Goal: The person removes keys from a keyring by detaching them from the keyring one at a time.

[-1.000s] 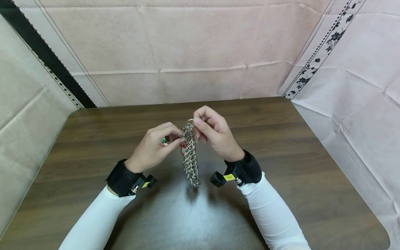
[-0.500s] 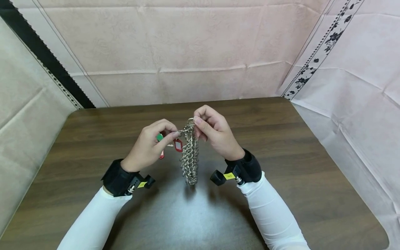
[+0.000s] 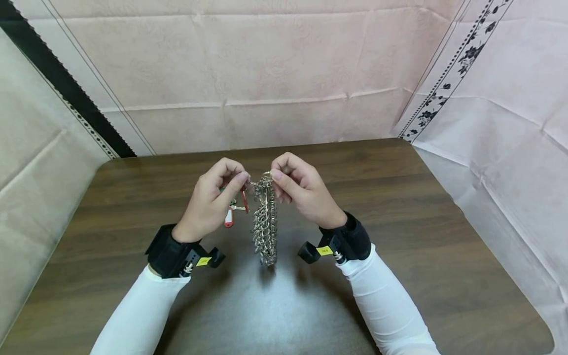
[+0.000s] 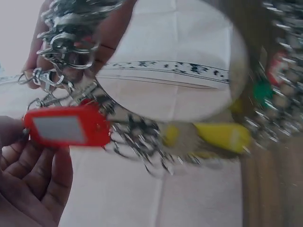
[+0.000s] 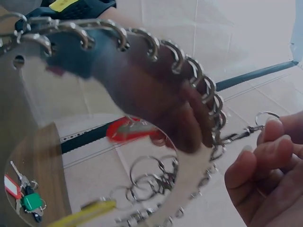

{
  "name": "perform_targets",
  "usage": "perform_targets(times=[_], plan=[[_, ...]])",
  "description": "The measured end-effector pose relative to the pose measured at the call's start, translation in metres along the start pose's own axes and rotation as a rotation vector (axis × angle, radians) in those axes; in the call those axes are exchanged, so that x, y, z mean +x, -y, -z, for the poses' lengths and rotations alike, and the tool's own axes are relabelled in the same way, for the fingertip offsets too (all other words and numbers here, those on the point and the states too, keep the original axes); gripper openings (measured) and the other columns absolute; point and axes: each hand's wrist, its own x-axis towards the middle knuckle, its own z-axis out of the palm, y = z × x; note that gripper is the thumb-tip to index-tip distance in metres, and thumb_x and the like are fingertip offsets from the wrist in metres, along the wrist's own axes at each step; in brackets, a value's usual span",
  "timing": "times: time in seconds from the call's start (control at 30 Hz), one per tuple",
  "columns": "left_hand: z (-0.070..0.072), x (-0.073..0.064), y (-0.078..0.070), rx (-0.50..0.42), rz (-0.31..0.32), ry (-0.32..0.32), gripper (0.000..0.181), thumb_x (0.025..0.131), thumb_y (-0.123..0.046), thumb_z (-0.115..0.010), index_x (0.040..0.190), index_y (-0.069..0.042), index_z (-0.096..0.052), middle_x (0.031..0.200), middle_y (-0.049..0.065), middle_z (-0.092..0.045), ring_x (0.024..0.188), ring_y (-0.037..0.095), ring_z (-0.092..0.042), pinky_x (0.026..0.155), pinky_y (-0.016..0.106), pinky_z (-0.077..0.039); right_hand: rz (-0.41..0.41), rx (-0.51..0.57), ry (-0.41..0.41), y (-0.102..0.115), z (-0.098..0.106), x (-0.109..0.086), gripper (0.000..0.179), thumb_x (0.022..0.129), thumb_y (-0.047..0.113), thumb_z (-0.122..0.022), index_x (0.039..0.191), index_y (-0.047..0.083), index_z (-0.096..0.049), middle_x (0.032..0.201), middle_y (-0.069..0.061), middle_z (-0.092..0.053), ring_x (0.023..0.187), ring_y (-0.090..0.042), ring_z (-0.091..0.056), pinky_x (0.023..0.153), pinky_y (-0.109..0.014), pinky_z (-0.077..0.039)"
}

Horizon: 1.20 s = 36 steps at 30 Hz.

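Note:
A large shiny metal key ring (image 3: pixel 266 227), a flat hoop edged with several small clasps and split rings, hangs edge-on between my hands. My right hand (image 3: pixel 301 187) pinches a small ring and swivel clasp (image 5: pixel 248 131) at its rim. My left hand (image 3: pixel 213 197) is at its left side, thumb and fingertips pinched at the end of a red key tag (image 4: pixel 61 126). A yellow key tag (image 4: pixel 208 137) hangs from the hoop in the left wrist view, blurred. A green key tag (image 5: pixel 32 202) shows through the hoop. The left palm hides part of the tags.
A brown wooden table (image 3: pixel 399 236) lies under both hands. Patterned pale cloth (image 3: pixel 266 64) hangs behind it and on both sides. A red-edged tag (image 3: pixel 228 218) and a key (image 3: pixel 238 208) show below the left hand.
My left hand drew left from the hoop, then rose and turned, with the tags now under its fingers. The hoop shifted slightly left. My right hand kept its pinch.

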Motion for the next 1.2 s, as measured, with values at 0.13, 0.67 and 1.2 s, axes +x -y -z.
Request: perform_targets(times=[0.13,0.67,1.2], plan=[[-0.002,0.008,-0.008,-0.037,0.03,-0.004,0.013,0.099,-0.016,-0.051,0.099,-0.003,-0.054,0.078,0.006,-0.056,0.062,0.017,-0.056,0.051,0.027,-0.047,0.003,-0.03,0.051,0.002,-0.001,0.0,0.014,0.101,0.011,-0.045,0.095,-0.001,-0.047,0.07,-0.012,-0.045,0.056,-0.018,-0.042,0.049,-0.03,-0.037],[0.006,0.003,-0.026,-0.118,0.224,0.092,0.02,0.095,-0.023,-0.059,0.1,-0.004,-0.058,0.085,0.01,-0.062,0.074,0.021,-0.063,0.063,0.03,-0.053,-0.023,-0.251,0.312,0.013,0.001,-0.003,0.009,0.095,0.015,-0.059,0.092,0.007,-0.062,0.071,-0.001,-0.053,0.062,-0.011,-0.046,0.054,-0.028,-0.04],[0.004,0.0,-0.034,-0.197,0.132,0.075,0.011,0.096,-0.012,-0.056,0.098,-0.001,-0.055,0.089,0.011,-0.064,0.08,0.024,-0.062,0.062,0.024,-0.048,-0.011,-0.258,0.081,0.008,0.003,0.0,0.011,0.092,0.009,-0.061,0.099,0.002,-0.057,0.076,-0.004,-0.056,0.059,-0.015,-0.046,0.05,-0.028,-0.036]])
